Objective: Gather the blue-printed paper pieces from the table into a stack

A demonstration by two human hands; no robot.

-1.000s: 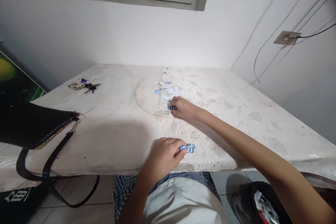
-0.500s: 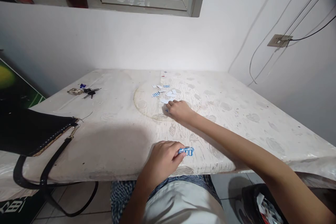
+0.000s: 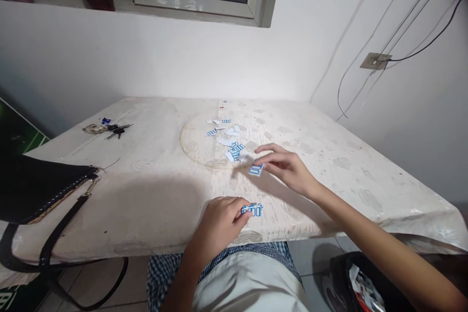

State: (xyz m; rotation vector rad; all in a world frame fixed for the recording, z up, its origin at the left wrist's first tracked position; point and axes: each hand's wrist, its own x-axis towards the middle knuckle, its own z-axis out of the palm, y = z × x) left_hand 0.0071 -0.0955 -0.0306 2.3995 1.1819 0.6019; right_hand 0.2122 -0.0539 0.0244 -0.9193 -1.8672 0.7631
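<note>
Close to the table's front edge, my left hand [image 3: 224, 217] is closed on a small stack of blue-and-white cards [image 3: 255, 209], which stick out past the thumb to the right. My right hand [image 3: 287, 168] is raised a little above the table, thumb and finger pinching one blue-and-white card [image 3: 256, 169]. Just left of it lies a loose pile of similar cards [image 3: 235, 152], some with white sides up. Several more white pieces [image 3: 231, 132] and a patterned card [image 3: 211, 132] are scattered farther back.
A light patterned cloth covers the table [image 3: 153, 156]. Keys [image 3: 116, 129] lie at the back left. A black bag [image 3: 44, 190] with a strap rests on the left edge. On the floor at right stands a bin [image 3: 361, 282] with litter. A socket [image 3: 375, 61] with cables is on the wall.
My right hand has come back from the pile toward me and to the right, lifting a card and uncovering the pile. My left hand keeps its stack in place. The view has shifted slightly.
</note>
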